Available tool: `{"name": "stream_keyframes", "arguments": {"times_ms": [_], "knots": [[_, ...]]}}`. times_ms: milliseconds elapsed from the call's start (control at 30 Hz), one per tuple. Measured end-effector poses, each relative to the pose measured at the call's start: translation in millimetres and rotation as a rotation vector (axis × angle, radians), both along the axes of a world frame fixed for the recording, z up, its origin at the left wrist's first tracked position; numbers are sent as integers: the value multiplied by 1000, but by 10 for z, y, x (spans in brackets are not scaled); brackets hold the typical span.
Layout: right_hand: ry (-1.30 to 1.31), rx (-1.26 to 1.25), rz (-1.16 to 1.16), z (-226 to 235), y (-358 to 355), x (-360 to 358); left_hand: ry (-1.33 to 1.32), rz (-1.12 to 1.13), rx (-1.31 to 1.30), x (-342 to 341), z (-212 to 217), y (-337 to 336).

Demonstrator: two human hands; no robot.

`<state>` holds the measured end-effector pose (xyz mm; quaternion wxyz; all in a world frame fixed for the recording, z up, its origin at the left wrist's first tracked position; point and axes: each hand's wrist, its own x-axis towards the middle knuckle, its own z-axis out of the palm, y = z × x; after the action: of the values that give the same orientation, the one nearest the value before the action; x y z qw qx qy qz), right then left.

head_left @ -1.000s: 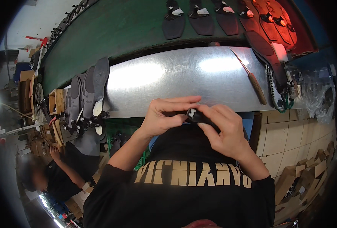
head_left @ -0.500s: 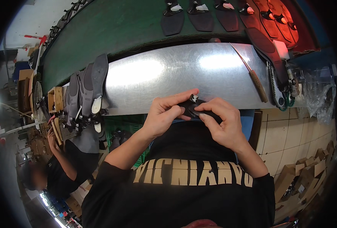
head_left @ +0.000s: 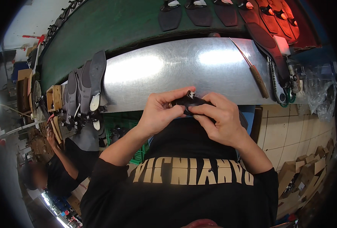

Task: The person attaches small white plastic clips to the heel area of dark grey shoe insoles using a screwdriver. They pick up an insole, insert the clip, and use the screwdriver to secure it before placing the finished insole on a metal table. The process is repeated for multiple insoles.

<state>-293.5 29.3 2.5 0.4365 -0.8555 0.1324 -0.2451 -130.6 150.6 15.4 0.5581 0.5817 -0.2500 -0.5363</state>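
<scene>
Over the near edge of the metal worktop, both my hands are closed on a black sandal [head_left: 197, 102] held at waist height. My left hand [head_left: 155, 116] grips its strap end, thumb pressed in and index finger stretched along the far side. A small black-and-white tab [head_left: 191, 94] sticks up beside that finger. From the other side, my right hand [head_left: 225, 119] pinches the dark strap, its thumb and fingertips close to my left thumb. Much of the sandal lies hidden under my right hand; a grey-black end shows past it.
On the metal worktop [head_left: 168, 81] lies a wooden-handled awl [head_left: 259, 81]. Several dark sandals [head_left: 85, 89] are stacked at its left end. Right are another sandal [head_left: 265, 41] and a utility knife [head_left: 278, 89]. Beyond runs a green belt [head_left: 126, 26] with sandals. A co-worker [head_left: 67, 167] is at left.
My right thumb and fingers have shifted slightly left along the strap, nearer my left thumb. Both hands and the sandal have moved a little left in view.
</scene>
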Motion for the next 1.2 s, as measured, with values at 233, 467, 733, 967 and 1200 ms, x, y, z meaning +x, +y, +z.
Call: {"name": "stream_keyframes", "arguments": {"times_ms": [233,467,733,967,1200], "knots": [[82,141,101,-44,-33,8,25,-54,167,99,-47,-60],[72,150,18,-122,44,21,58,-37,196,116,-72,-83],[-43,100,-87,-205,106,48,114,27,190,101,-69,-96],[-200,-113,-95,-199,159,0,377,-14,238,190,33,-76],[-202,-117,-131,-71,139,-5,330,-3,126,88,18,-28]]}}
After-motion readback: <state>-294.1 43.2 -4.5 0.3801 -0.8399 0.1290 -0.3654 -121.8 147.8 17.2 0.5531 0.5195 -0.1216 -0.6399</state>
